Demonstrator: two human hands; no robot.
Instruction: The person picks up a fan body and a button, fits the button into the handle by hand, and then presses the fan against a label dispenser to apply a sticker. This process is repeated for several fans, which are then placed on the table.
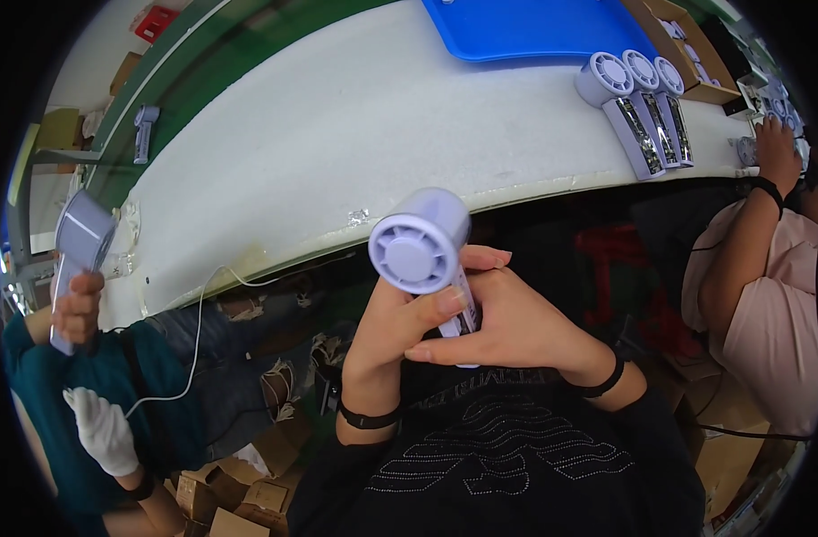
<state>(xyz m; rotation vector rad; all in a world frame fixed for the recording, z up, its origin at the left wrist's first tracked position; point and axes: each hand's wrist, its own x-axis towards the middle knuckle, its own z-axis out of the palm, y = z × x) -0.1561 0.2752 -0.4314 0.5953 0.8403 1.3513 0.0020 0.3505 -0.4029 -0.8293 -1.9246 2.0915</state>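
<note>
A lavender handheld fan [424, 240] is held up in front of my chest, its round grille facing me and tilted a little to the left. My left hand [393, 324] is closed around the handle from the left, thumb pressed across it. From the right, my right hand [516, 315] also grips the handle, with its fingers wrapped behind and its thumb across the lower part. Most of the handle is hidden by my hands; a narrow strip with dark and silvery detail shows between them.
Several similar fans [637, 125] with exposed handle insides lie on the white table [319, 134]. Beyond are a blue tray [543, 31] and a cardboard box [715, 92]. At left, a co-worker holds a fan [85, 228] and a white cable [197, 336]. Another co-worker's hand [776, 148] works at right.
</note>
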